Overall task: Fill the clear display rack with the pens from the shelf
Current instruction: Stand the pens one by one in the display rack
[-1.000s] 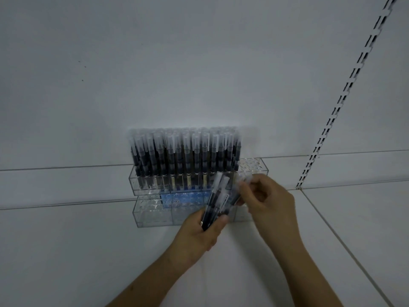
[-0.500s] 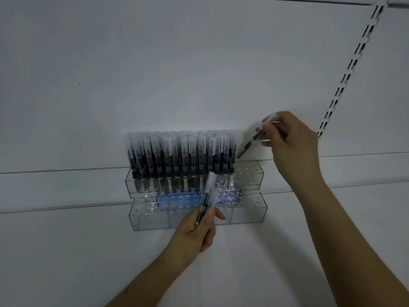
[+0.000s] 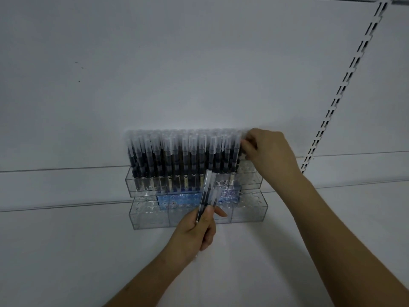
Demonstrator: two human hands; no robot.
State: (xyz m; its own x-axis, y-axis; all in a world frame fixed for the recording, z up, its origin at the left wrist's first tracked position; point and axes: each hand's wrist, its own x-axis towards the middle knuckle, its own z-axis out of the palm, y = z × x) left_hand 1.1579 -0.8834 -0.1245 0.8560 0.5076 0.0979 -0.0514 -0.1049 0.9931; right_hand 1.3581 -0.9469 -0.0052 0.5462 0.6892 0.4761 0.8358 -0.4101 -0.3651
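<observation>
A person's right hand (image 3: 269,151) sets a pen at the right end of a packed row of dark-barrelled pens with frosted clear caps (image 3: 183,151), standing in the upper tier of a clear acrylic two-tier display rack (image 3: 250,209) against a white shelf panel; its fingers (image 3: 246,145) are curled at the cap of the end pen, though whether they are pinching it or have let go cannot be told. Below and left of those fingers, the left hand (image 3: 194,231) grips a small bundle of matching spare pens (image 3: 207,196), tips angled up in front of the rack. The upper tier looks nearly full, with only a few empty holes just under the right fingers; the lower tier shows no pens at all, so much of the job appears to remain. Half a second earlier, the right hand held a pen tilted in the air above and right of the row; it is now down at the row's end.
</observation>
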